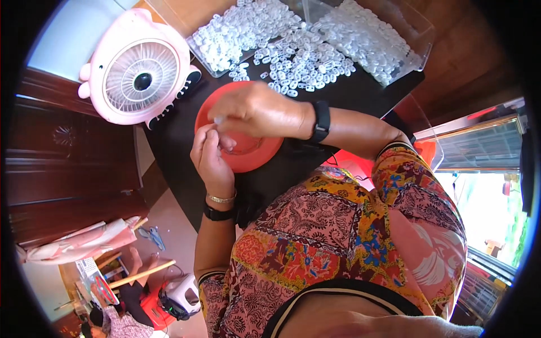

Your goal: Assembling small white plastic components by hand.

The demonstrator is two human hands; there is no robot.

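Observation:
Over a round red plate [256, 159] on the dark table, both my hands meet at the fingertips. My right hand [256, 110] is closed, its fingers pinching a small whitish plastic piece [219, 120]. Just below it, my left hand [212, 155] is curled with its thumb and fingertips pressed together against the same piece. How the piece sits between the fingers is partly hidden. Beyond the plate lies a loose heap of small clear-white oval pieces with holes [307, 62], spread on the tabletop.
Two clear bins full of the same pieces, a left one [242, 28] and a right one [372, 42], tilt toward the heap. A pink fan [143, 81] stands left of the plate. At lower left, another person's legs [138, 265] show near a red stool [155, 312].

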